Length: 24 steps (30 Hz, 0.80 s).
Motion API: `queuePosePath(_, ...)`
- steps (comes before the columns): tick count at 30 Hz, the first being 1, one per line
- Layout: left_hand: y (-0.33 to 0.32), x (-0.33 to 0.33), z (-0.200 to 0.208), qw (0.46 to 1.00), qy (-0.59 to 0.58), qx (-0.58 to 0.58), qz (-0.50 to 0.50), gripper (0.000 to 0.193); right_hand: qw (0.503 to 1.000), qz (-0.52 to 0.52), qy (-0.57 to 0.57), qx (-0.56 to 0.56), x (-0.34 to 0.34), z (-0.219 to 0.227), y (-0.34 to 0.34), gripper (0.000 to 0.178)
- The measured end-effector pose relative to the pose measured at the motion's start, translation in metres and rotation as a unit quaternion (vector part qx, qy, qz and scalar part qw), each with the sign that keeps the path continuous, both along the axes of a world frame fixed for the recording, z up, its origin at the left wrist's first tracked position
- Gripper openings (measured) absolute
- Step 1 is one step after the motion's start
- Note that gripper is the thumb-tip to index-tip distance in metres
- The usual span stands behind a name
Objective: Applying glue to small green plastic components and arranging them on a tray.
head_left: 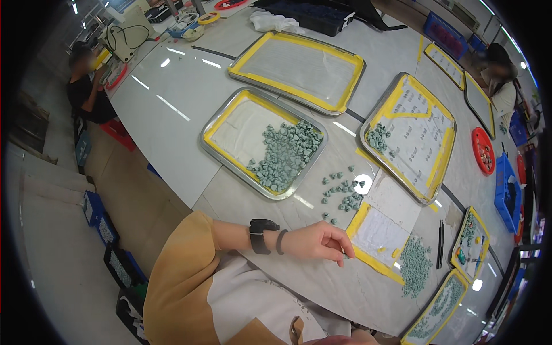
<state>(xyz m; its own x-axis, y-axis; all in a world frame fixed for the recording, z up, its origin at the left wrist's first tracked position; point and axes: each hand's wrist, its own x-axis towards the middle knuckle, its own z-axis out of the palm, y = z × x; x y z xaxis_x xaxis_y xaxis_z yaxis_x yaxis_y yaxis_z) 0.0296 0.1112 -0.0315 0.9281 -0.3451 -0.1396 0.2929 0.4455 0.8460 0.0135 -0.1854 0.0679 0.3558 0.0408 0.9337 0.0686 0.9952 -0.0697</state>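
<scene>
Cool, fairly bright light falls over the table (190,144), with lamps (523,66) showing beyond its far right corner; its glossy top throws back pale streaks near the left edge and burnt-out round spots at the middle and toward the right edge. The left hand (313,240) is evenly lit and reasonably clear, though fine detail is soft. Fisheye distortion bows the table's edges, and black vignetting swallows the corners of the view.
</scene>
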Motion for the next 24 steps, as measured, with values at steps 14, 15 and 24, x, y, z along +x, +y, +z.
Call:
queuePosePath(14, 0.006, 0.004, 0.004, 0.999, 0.034, -0.037, 0.006, 0.022, 0.705, -0.541, 0.127, -0.441, 0.045, -0.110, 0.102, 0.065)
queuePosePath(15, 0.005, 0.004, 0.003, 0.999, 0.035, -0.037, 0.005, 0.022, 0.698, -0.532, 0.128, -0.461, 0.043, -0.107, 0.108, 0.061)
queuePosePath(24, 0.003, 0.004, 0.002, 0.999, 0.037, -0.022, -0.007, 0.021, 0.709, -0.506, 0.020, -0.490, 0.044, -0.109, 0.098, 0.050)
